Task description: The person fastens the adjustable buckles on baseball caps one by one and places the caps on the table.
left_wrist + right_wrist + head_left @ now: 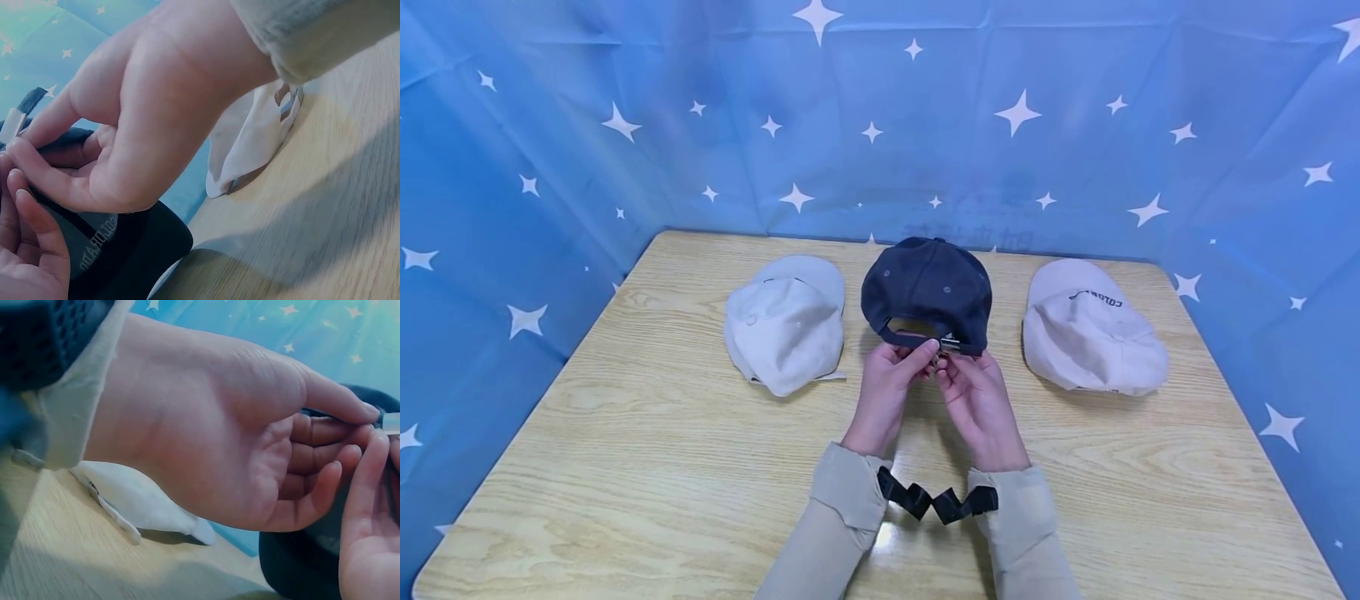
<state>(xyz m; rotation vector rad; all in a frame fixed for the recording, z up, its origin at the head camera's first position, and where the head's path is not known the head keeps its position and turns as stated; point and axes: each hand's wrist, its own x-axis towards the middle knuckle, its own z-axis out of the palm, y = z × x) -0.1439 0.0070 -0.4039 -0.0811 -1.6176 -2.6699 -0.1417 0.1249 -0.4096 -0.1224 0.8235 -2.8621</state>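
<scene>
A dark navy baseball cap point(925, 279) is held up over the middle of the table, its back opening and strap facing me. My left hand point(887, 387) pinches the strap between thumb and fingers, left of the metal buckle point(951, 342). On the buckle's other side, my right hand point(981, 408) grips the strap end, thumb on top. The fingertips of both hands meet close together below the buckle. In the left wrist view, the bright buckle point(11, 125) shows right at the left thumb tip. Lettering shows inside the cap there.
A white cap point(790, 329) lies on the wooden table point(662, 433) to the left, with its strap end sticking out. To the right lies a pale pinkish cap point(1090, 333) with dark letters. A blue star-patterned curtain point(925, 158) hangs behind the table.
</scene>
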